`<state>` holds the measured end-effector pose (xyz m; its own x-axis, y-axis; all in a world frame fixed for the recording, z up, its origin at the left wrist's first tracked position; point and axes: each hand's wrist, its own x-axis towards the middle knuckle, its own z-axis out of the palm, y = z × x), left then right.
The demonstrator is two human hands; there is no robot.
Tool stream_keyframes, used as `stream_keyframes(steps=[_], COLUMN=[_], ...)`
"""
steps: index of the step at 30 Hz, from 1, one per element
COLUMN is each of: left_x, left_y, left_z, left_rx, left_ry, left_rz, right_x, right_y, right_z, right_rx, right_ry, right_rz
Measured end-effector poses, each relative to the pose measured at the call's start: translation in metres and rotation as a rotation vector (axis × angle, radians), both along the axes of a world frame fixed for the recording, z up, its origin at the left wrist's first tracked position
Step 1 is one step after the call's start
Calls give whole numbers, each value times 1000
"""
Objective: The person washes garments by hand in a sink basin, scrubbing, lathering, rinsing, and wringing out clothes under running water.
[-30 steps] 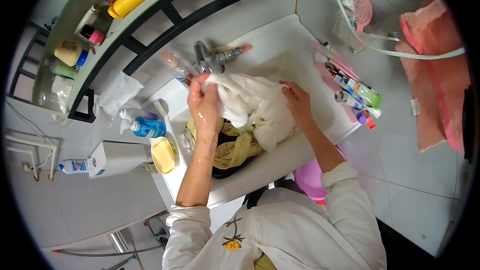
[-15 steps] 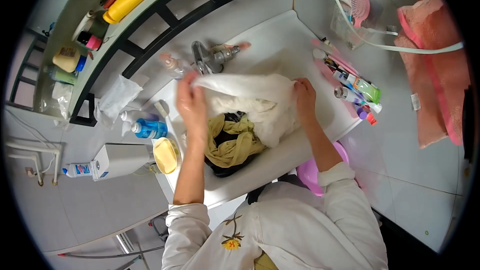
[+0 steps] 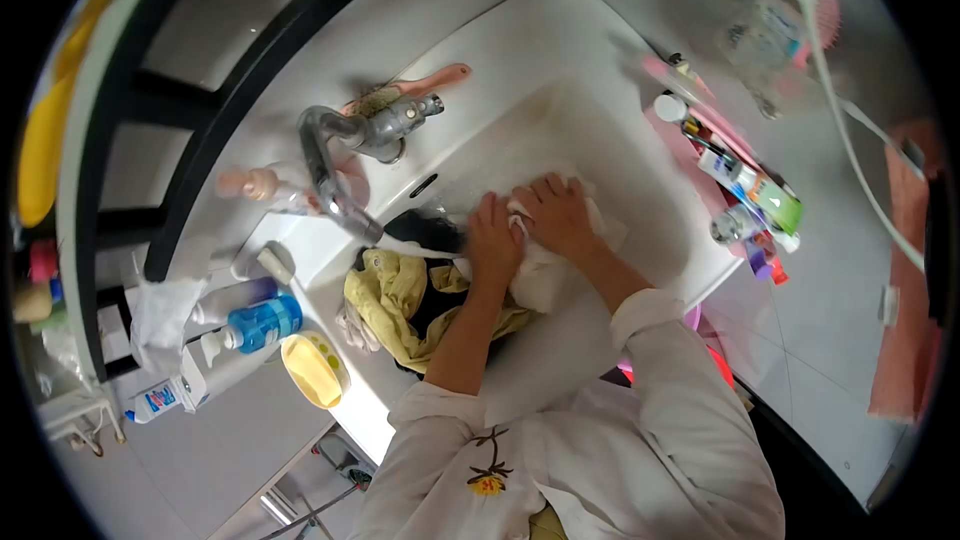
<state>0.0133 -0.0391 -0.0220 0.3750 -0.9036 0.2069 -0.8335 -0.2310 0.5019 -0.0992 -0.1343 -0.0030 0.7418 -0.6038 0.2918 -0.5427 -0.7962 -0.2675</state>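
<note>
Both of my hands are low in the white sink (image 3: 640,225), on a bunched white cloth (image 3: 543,278). My left hand (image 3: 494,240) is closed on the cloth's near-left part. Close beside it, my right hand (image 3: 556,214) grips the cloth with curled fingers, palm down. To the left lie a crumpled yellow-green garment (image 3: 385,305) and a black cloth (image 3: 428,230), partly under my left forearm. A metal faucet (image 3: 335,155) stands at the sink's back left. From its spout a pale streak, which looks like running water, reaches toward my left hand.
On the left rim are a soap dish (image 3: 312,372) and a blue pump bottle (image 3: 262,324). A brush with a pink handle (image 3: 435,80) lies behind the faucet. Toothpaste tubes (image 3: 770,202) and other toiletries line the right rim. A white cord (image 3: 835,120) hangs at the right.
My hands have come down from holding the white cloth stretched and raised, and now press it bunched in the basin. The view has moved closer to the sink.
</note>
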Motion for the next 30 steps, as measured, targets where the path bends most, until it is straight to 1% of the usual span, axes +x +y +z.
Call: stream_keyframes(steps=[2,5,8,11,14,17,20,23,24,26,27,28,29,30], left_x=[9,14,24,24,14,8,0,1,4,1,-1,2,2,3], left_y=[-10,-24,-30,-36,-27,-2,23,52,60,65,67,66,65,62], left_z=[-5,-40,-66,-33,-6,-2,9,-3,-3,26,43,61,80,104], left_rx=[0,263,205,248,172,-37,8,-44,-120,-167,-184,-240,-290,-312], left_ry=[31,-7,-181,-14,29,212,276,251,336,498,585,525,753,799], left_rz=[35,166,93,184,240,316,358,363,358,457,500,460,514,531], right_x=[16,40,56,54,47,28,4,-19,-23,-37,-41,-42,-42,-39], right_y=[-10,-31,-50,-52,-47,-42,-32,-25,-22,-15,-11,-6,-2,-1], right_z=[-3,-6,-5,-12,-1,5,-21,-39,-24,33,51,67,87,110], right_rx=[4,102,239,211,220,326,214,95,283,652,644,637,626,610], right_ry=[-21,234,379,206,224,104,-194,-300,-202,-4,-45,-86,-126,-201], right_rz=[16,40,119,117,102,146,198,234,124,-114,-141,-170,-195,-214])
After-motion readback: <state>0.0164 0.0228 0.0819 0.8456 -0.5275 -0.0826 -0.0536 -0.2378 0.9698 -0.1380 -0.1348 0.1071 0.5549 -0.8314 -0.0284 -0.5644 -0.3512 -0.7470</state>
